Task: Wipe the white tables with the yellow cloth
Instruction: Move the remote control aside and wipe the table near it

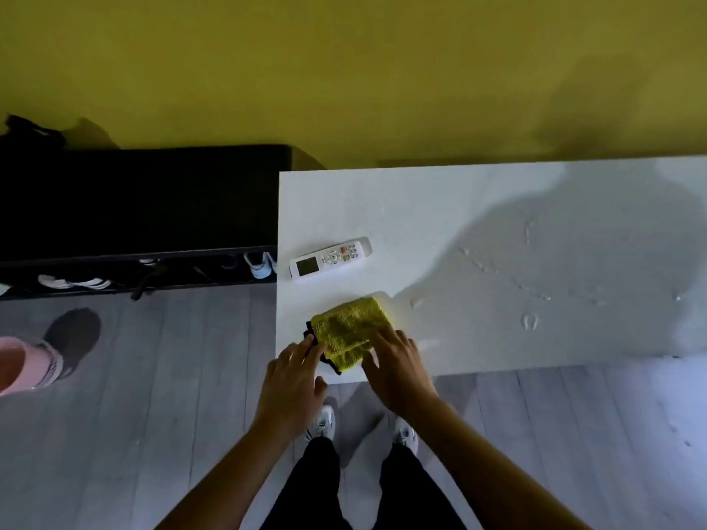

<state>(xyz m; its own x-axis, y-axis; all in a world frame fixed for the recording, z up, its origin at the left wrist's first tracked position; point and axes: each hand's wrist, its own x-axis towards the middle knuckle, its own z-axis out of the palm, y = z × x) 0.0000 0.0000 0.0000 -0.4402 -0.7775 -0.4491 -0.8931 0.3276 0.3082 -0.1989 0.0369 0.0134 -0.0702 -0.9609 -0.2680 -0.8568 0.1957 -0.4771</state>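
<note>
Head view shows a fuzzy, folded yellow cloth on the smooth white table near its front-left corner, left hand pinching its black edge, right hand pressing flat.

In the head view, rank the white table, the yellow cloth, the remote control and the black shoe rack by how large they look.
1. White table, cut off at the right edge.
2. Black shoe rack, also cut off, at the left; close to the table in apparent area.
3. Yellow cloth, folded, partly under the hands.
4. Remote control, about as long but slimmer.
</note>
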